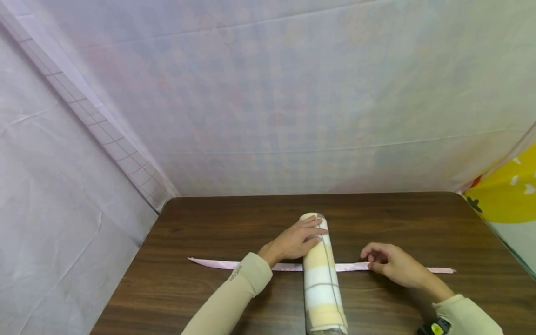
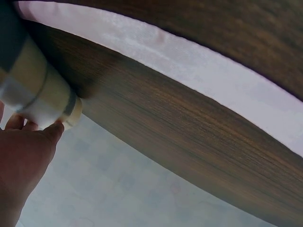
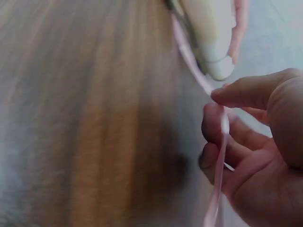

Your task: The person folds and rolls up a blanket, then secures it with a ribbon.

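Note:
A rolled-up plaid cloth [image 1: 320, 274] in yellow, white and grey lies lengthwise on the table, pointing away from me. My left hand [image 1: 295, 237] rests across its far part, fingers stretched over the top; in the left wrist view its fingertips show against the cloth near the end. A pink ribbon [image 1: 217, 263] runs crosswise beneath the roll and comes out on both sides. To the right of the roll, my right hand [image 1: 395, 265] pinches the ribbon between thumb and fingers. The right wrist view shows the ribbon [image 3: 215, 189] trailing across the curled fingers.
The brown wooden table [image 1: 201, 223] has its far edge close to a pale hanging sheet [image 1: 272, 116]. Another white sheet [image 1: 63, 209] hangs along the left, and a yellow patterned cloth [image 1: 506, 190] is at the right. A dark watch-like device [image 1: 435, 327] sits by the right sleeve.

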Demonstrator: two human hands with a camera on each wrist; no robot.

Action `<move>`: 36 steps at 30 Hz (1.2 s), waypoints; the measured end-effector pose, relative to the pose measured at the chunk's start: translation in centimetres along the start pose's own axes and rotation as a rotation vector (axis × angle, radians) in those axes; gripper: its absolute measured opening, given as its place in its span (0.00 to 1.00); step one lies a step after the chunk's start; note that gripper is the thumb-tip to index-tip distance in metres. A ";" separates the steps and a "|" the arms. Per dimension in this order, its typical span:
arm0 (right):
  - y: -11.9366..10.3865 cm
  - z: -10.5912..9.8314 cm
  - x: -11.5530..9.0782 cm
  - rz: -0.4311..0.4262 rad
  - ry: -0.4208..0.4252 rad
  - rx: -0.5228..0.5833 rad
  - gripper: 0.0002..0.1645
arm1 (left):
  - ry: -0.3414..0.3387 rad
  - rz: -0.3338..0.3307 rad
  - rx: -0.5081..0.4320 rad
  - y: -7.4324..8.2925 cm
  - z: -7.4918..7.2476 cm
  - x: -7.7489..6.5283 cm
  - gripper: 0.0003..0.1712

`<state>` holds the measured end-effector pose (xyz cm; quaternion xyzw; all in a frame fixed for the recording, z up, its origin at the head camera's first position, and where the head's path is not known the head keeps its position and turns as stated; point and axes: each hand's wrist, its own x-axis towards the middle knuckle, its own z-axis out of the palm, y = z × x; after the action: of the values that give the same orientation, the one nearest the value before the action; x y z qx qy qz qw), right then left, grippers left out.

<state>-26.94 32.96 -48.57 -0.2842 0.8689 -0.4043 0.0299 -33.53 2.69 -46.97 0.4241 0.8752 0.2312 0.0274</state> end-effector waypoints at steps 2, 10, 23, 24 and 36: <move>-0.6 -0.4 0.0 0.041 -0.072 0.053 0.12 | 0.000 -0.002 -0.005 0.0 0.0 0.0 0.21; -3.7 -1.8 0.1 0.107 -0.211 0.148 0.14 | -0.005 -0.013 -0.005 -0.1 0.1 -0.1 0.22; -11.1 0.6 2.4 -0.025 -0.121 0.189 0.09 | 0.005 -0.002 0.004 -0.2 0.2 0.0 0.21; -11.4 1.0 2.7 -0.036 -0.116 0.183 0.08 | 0.005 -0.001 0.007 -0.2 0.2 0.0 0.21; -13.5 5.6 3.8 -0.222 -0.150 0.037 0.13 | 0.013 0.041 0.027 -0.2 0.5 0.3 0.21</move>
<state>-22.18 20.21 -41.95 -0.4074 0.8198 -0.3985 0.0552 -33.72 2.99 -47.41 0.4407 0.8696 0.2224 0.0113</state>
